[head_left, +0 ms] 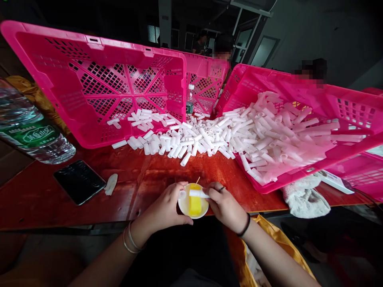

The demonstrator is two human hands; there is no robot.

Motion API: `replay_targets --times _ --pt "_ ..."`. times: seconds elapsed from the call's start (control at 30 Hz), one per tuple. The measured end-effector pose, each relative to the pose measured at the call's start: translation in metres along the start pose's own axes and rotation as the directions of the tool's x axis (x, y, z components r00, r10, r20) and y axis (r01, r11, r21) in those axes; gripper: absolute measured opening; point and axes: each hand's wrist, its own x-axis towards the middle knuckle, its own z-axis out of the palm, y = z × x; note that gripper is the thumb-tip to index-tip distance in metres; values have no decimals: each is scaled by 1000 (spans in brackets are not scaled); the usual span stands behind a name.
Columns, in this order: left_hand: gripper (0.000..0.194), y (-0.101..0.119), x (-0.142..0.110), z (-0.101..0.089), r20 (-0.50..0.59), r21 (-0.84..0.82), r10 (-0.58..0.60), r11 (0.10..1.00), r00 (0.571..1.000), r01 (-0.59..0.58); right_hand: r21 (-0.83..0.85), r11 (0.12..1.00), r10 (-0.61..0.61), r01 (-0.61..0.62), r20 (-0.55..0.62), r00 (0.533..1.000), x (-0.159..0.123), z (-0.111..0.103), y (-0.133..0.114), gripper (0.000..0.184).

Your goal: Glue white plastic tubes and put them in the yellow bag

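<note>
Just in front of the seated person, the right hand (223, 203) pinches a slim white plastic tube (196, 193), held level above a smooth yellow block (195, 208) in a small round white bowl (204, 207). The left hand (167, 207) curves round the bowl's left side, a second short white tube (182, 195) showing end-on at its fingers; whether it clamps that tube or the bowl, I cannot tell from here. The two hands are near each other but apart. Beyond them, on the reddish-brown wooden surface (89, 215), a heap of loose white tubes (206, 139) spreads between two tipped bright-pink plastic crates, the left one (128, 95) and the fuller right one (353, 109).
</note>
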Motion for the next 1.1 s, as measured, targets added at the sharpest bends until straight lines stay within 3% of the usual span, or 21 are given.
replay_targets --times 0.1,0.17,0.27,0.37,0.5,0.57,0.67,0.73,0.8,0.87,0.97,1.1 --pt "88 1 0 -1 17 -3 -3 1000 1000 3 -43 994 -102 104 40 994 -1 -4 3 23" --pt "88 2 2 -3 23 -13 1 1000 1000 -1 41 994 -100 98 52 994 -2 -7 5 21" --pt "83 3 5 -7 33 -23 2 1000 999 -2 240 968 50 -67 78 996 -3 -7 5 21" --pt "77 3 8 -10 64 -10 6 1000 998 -5 289 942 155 -171 76 985 -3 -5 0 17" --pt "76 2 8 -10 61 -1 29 1000 998 -29 210 978 -7 12 -25 1000 -6 -1 -2 16" --pt "76 1 7 -9 54 -2 34 999 998 -34 283 959 -12 21 -33 999 -7 0 0 12" --pt "75 -1 6 -8 52 4 43 999 998 -44 485 850 189 -206 84 978 -10 2 2 20" --pt "76 -2 6 -7 45 3 52 999 998 -53 495 810 280 -314 143 949 -12 2 0 24" --pt "76 -3 5 -7 32 -3 59 998 998 -59 389 889 230 -240 73 970 -13 2 -3 21" --pt "74 -3 5 -7 20 -6 64 998 998 -64 252 966 67 -59 -24 997 -15 1 -5 17" --pt "71 -2 6 -7 16 4 62 998 998 -62 229 973 -27 36 -43 999 -17 1 -5 15" --pt "68 0 6 -7 14 14 58 998 998 -58 444 872 186 -208 93 978 -20 6 -6 26"
